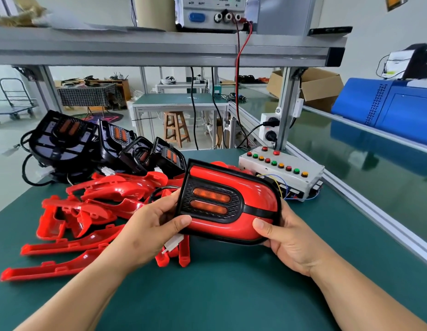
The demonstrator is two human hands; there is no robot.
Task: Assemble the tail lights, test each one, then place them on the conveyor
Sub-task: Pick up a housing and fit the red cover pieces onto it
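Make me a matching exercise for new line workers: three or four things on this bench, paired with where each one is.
Things:
1. assembled tail light
2. loose red lenses
3. black housings
4. button box

Places:
A. back left of the bench
B. right of the held light, by the frame post
C. held in both hands
D. piled on the mat, left

Pairs: 1-C, 2-D, 3-A, 4-B

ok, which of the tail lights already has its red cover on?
Only the tail light held between the left hand and right hand. The black units lined up at the back left of the table still show bare housings, no red cover.
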